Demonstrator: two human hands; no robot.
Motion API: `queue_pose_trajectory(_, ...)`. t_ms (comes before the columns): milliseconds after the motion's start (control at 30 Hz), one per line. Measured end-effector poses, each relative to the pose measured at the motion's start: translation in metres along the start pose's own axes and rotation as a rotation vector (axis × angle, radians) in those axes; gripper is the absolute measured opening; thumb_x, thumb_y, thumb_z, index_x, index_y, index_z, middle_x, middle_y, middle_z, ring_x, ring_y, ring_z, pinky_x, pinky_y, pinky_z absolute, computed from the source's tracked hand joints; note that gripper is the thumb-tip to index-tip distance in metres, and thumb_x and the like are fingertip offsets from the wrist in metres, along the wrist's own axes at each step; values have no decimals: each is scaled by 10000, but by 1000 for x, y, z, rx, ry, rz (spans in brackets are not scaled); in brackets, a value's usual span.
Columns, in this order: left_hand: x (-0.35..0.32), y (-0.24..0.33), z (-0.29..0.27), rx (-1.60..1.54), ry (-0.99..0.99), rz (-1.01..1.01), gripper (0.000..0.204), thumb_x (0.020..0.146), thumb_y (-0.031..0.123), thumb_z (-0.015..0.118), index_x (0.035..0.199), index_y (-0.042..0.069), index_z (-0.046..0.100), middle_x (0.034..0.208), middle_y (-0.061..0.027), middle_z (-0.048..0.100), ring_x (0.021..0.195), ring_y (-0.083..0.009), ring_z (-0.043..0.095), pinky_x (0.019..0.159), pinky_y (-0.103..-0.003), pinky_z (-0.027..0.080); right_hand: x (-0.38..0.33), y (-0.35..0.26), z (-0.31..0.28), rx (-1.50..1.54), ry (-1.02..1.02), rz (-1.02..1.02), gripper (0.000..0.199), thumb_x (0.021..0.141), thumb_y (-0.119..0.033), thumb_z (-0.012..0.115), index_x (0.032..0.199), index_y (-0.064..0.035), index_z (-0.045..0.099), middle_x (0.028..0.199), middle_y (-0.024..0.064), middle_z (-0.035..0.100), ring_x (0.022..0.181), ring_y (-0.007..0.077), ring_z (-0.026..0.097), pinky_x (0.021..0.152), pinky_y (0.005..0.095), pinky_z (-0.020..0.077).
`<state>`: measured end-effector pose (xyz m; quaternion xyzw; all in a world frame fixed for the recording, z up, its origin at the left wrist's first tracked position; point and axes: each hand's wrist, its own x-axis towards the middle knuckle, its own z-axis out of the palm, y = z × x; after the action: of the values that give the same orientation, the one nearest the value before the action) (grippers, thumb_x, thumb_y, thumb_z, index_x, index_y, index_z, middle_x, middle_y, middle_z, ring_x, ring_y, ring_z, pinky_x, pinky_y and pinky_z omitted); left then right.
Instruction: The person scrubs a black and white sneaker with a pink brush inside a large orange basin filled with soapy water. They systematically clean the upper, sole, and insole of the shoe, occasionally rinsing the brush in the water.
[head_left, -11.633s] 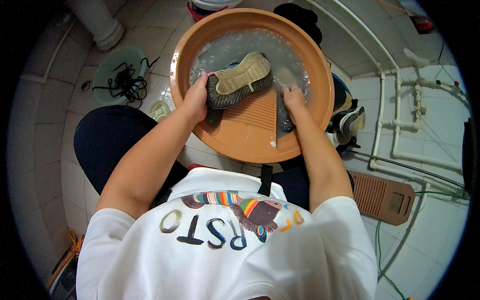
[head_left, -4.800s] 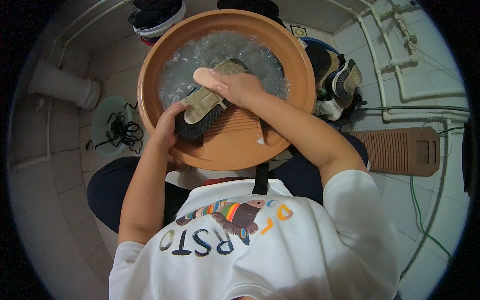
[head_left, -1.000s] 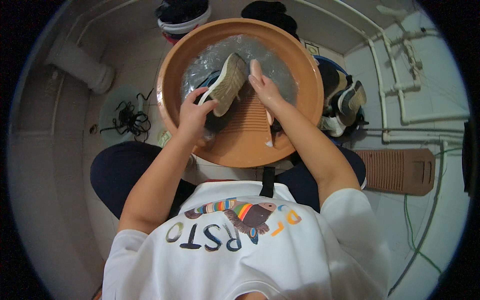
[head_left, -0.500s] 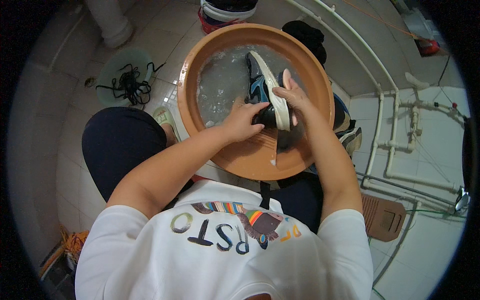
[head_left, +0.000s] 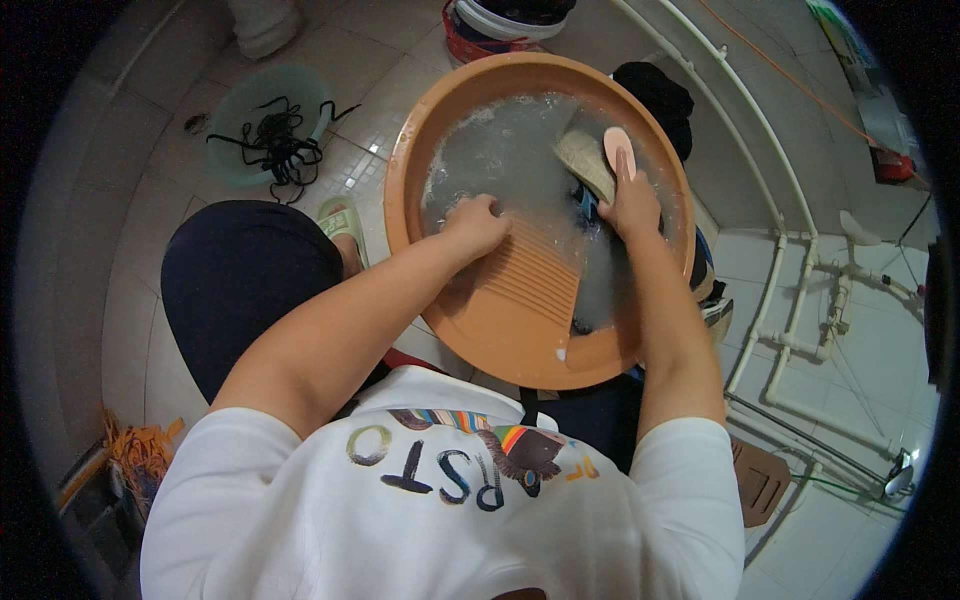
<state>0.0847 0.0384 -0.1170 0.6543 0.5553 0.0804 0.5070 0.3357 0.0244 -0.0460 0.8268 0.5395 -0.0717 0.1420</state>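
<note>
My right hand [head_left: 635,205] grips a scrubbing brush with an oval pink back [head_left: 620,152], at the right of the basin. Against it, to the left, a dark shoe with a pale sole [head_left: 586,166] and blue trim lies tilted and partly sunk in cloudy water; whether my thumb touches it is unclear. My left hand [head_left: 477,228] is apart from the shoe, low at the water by the upper left edge of the ribbed washboard [head_left: 520,285]. Its fingers are loosely bent and apart, some tips hidden by water; I see nothing in them.
The round orange basin [head_left: 405,170] stands between my knees. On the floor at the left, black laces [head_left: 280,140] lie in a pale bowl [head_left: 228,160]. A bucket [head_left: 500,28] stands behind the basin. White pipes [head_left: 770,200] run along the right wall, near a brown board [head_left: 758,482].
My left hand has let go of the shoe and moved left and down toward the water. The shoe has dropped into the water at the right. My right hand has lifted the brush into view.
</note>
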Motion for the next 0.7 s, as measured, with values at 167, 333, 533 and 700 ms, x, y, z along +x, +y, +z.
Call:
queue_pose_trajectory(167,-7,15,-9,27,-19,-21,549,772,308,631,1212,-1,514,1187,-202,549,1085,-333,533,929,-369,419,-5,2,27,49,142,97,1022,700,-271,748,1445,-271,48,1230,224,409,1063,403,481,818,473,476)
queue_pose_trajectory(333,5,12,-1,-85,-11,49,534,779,314,623,1210,17,516,1207,-192,530,1109,-329,515,936,-373,410,-17,13,-7,251,64,148,1063,649,-278,747,1450,-224,51,1187,252,477,1029,379,534,834,428,468)
queue_pose_trajectory(533,1,38,0,-620,-62,84,451,880,293,547,1249,41,485,1251,-131,509,1142,-246,481,955,-355,374,-75,-1,-48,638,187,85,1048,660,-251,729,1446,-96,52,1376,243,335,1219,346,411,988,361,358)
queue_pose_trajectory(700,-6,57,7,-961,-317,-76,615,875,465,485,1331,65,383,1359,-171,384,1223,-286,391,934,-383,389,-110,-15,-78,982,435,-224,1021,683,-170,730,1420,21,49,1475,181,166,1339,254,233,1075,311,215)
